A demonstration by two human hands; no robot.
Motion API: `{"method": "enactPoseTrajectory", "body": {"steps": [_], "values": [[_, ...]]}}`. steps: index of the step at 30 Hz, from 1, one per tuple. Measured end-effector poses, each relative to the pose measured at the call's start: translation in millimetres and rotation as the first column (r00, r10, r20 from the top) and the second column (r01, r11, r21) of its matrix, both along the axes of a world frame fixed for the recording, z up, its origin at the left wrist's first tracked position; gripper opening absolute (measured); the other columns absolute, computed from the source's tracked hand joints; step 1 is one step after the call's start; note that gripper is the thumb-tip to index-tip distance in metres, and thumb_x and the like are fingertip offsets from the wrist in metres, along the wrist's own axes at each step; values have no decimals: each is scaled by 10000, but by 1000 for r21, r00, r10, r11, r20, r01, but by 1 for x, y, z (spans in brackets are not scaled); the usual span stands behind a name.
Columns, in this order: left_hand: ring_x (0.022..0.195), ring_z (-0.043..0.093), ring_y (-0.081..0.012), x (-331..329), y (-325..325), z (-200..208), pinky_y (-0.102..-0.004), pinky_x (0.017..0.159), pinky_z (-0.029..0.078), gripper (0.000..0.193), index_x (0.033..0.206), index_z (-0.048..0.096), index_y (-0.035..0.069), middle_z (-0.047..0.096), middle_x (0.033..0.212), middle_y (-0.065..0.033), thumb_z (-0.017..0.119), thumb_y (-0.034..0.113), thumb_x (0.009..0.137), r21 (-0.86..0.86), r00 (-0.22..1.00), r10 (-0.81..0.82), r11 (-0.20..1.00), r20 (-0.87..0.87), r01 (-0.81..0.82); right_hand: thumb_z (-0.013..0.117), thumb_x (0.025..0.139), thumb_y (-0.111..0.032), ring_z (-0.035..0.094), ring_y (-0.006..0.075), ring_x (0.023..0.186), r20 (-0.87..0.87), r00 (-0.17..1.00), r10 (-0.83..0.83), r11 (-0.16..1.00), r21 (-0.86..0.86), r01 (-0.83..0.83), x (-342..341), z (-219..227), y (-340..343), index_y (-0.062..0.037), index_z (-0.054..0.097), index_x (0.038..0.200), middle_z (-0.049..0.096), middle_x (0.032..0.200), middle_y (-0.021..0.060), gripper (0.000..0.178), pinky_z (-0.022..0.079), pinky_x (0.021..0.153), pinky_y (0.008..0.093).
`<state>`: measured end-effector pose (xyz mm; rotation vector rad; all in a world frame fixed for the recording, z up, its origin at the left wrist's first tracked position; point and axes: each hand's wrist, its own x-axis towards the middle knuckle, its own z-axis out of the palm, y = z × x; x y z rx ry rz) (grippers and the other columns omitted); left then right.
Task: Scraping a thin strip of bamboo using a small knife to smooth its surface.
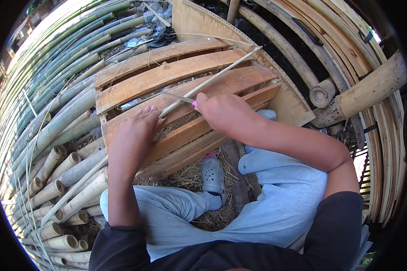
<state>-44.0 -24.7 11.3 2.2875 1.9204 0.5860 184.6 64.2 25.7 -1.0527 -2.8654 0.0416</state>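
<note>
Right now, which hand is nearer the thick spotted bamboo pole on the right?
Right. The right hand, gripping a knife, is left of the spotted pole, apart from it; the left hand, over the pale strip, is farther left.

At eleven o'clock, the knife (178, 97) has a smooth metal blade and the slatted crate (167, 73) is bare, matt wood. The strip (230, 67) at one and poles (63, 131) at nine look like smooth bamboo. Trousers (276, 203) at five are matt cloth.
</note>
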Motion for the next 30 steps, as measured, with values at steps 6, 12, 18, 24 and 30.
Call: {"method": "enactPoseTrajectory", "body": {"steps": [6,12,18,24,30], "values": [[1164,650,-354,-3,3,-9,-448,965,546,254,1144,666,29,679,1232,-213,591,224,998,97,997,-47,994,-55,52,511,1046,-205,707,355,621,-32,999,-25,996,81,27,14,-12,25,4,523,922,662,656,193,243,557,532,461],[1163,654,-346,-6,-1,4,-444,965,547,262,1145,655,19,678,1240,-211,587,225,999,-34,1000,-6,999,10,7,506,1044,-195,706,393,659,59,998,-9,998,-57,12,-18,2,-9,1,519,952,674,681,206,217,561,576,501],[1102,673,-354,-1,4,-9,-460,927,552,236,1092,649,20,694,1202,-198,573,227,1006,114,993,-61,991,-98,72,532,1009,-151,732,332,652,9,992,-125,989,81,124,5,-8,24,7,570,956,700,688,171,171,584,543,422],[1059,679,-372,-3,1,-1,-464,887,557,217,1056,627,15,694,1188,-205,569,218,1004,24,999,-29,999,-27,30,546,993,-143,728,365,661,62,998,-24,1000,8,24,-8,-4,12,17,567,951,694,693,198,167,586,565,443],[946,698,-384,2,3,-1,-463,833,568,214,1084,676,38,710,1141,-191,625,213,973,24,1000,-16,1000,-14,16,520,1022,-144,716,386,707,55,977,-205,977,64,201,12,-4,29,9,541,945,673,704,216,172,564,604,507]]}}
